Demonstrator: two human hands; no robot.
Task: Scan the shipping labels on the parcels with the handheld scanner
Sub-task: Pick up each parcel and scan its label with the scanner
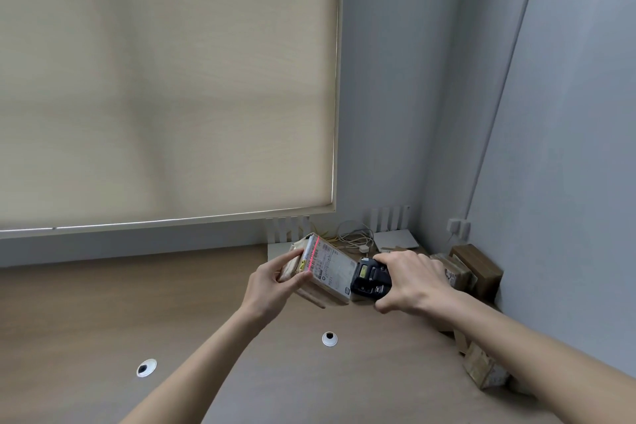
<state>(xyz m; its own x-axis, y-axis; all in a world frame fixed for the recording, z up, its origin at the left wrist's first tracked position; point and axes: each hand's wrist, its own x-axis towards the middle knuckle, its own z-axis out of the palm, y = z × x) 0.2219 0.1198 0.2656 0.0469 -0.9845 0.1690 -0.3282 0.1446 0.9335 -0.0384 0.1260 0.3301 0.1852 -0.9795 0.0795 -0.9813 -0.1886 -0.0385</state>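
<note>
Bare forearms reach over brown wood-grain counter toward far right corner. Left hand grips tilted brown cardboard parcel by its left end, white shipping label facing up, red scan line across label's left part. Right hand curled round black handheld scanner, just beside parcel's right end. More brown cardboard parcels stacked at right edge against grey wall

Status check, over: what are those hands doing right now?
Left hand grips parcel. Right hand holds scanner. Red beam on label. Nothing blocking.
</note>
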